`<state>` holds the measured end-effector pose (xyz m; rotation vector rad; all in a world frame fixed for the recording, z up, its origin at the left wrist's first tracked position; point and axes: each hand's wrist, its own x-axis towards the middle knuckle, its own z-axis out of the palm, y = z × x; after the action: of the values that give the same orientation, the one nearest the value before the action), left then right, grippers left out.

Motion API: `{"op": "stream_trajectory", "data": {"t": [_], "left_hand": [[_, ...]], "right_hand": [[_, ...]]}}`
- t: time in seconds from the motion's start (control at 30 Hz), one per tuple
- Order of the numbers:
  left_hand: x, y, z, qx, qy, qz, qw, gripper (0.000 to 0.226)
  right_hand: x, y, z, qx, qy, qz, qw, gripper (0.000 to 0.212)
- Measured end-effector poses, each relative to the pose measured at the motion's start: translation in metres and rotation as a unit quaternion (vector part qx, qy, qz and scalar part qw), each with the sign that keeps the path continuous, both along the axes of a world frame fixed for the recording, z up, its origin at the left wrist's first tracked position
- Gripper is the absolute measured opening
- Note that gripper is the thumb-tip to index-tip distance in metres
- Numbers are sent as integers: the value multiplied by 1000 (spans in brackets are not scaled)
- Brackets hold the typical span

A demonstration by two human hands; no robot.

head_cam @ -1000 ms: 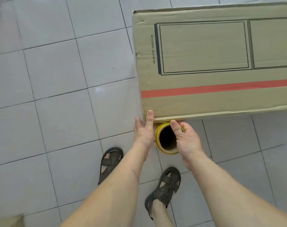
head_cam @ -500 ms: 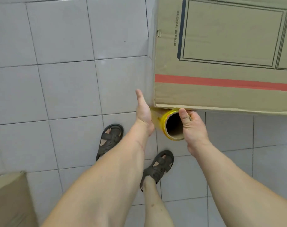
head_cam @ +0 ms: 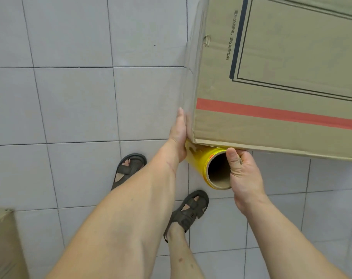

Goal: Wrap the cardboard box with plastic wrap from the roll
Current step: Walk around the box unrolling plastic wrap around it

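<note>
A large cardboard box [head_cam: 281, 63] with a red stripe and black printed frames fills the upper right. Clear plastic film covers its left side face, reaching down to the near left corner. The roll of plastic wrap [head_cam: 206, 163], yellow with a cardboard core, lies under the box's near corner, its open end facing me. My right hand [head_cam: 243, 174] grips the roll's rim, thumb inside the core. My left hand [head_cam: 178, 131] lies flat, fingers straight, against the film on the box's left face, just above the roll's other end.
Grey floor tiles [head_cam: 80, 101] stretch to the left and below. My two sandalled feet [head_cam: 129, 168] stand close under the roll. The corner of another cardboard box [head_cam: 4, 242] shows at the bottom left edge.
I have shifted left around the box's corner. My left hand slid from the near edge onto the left side face, and the roll turned with its open end more toward the right.
</note>
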<state>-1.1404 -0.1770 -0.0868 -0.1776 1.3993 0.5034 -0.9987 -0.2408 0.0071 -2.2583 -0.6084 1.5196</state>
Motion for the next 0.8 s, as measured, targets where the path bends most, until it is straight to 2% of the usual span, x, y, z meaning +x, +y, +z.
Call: {"op": "stream_trajectory", "data": {"t": [0.07, 0.17, 0.27, 0.33, 0.43, 0.5, 0.53, 0.6, 0.67, 0.73, 0.8], "left_hand": [[1, -3, -15, 14, -22, -24, 999, 82], [1, -5, -19, 5, -7, -37, 999, 77], [-1, -2, -21, 1, 19, -44, 999, 81], [-3, -1, -10, 11, 23, -58, 998, 87], [8, -20, 25, 27, 23, -5, 999, 98], [21, -47, 33, 41, 41, -9, 998, 116], [26, -59, 33, 54, 51, -31, 997, 126], [26, -61, 53, 79, 89, -141, 983, 138], [26, -52, 77, 73, 87, -255, 960, 121], [28, -49, 81, 47, 74, -321, 943, 105], [27, -48, 84, 30, 75, -343, 936, 118]], "right_hand": [[0, -2, -3, 0, -2, 0, 1000, 52], [-1, -4, -2, 1, 0, -1, 1000, 53], [-3, 0, -1, 9, -4, -2, 1000, 53], [-4, 0, -1, 9, 2, -8, 1000, 52], [-8, 2, 4, 16, 17, -27, 999, 49], [-9, 0, 8, 21, 31, -39, 999, 48], [-9, -4, 9, 23, 41, -40, 998, 50], [-10, -16, 10, 21, 61, -40, 997, 57], [-11, -29, 9, 21, 77, -52, 995, 56], [-11, -38, 9, 28, 88, -73, 993, 51], [-9, -40, 9, 33, 100, -73, 992, 45]]}}
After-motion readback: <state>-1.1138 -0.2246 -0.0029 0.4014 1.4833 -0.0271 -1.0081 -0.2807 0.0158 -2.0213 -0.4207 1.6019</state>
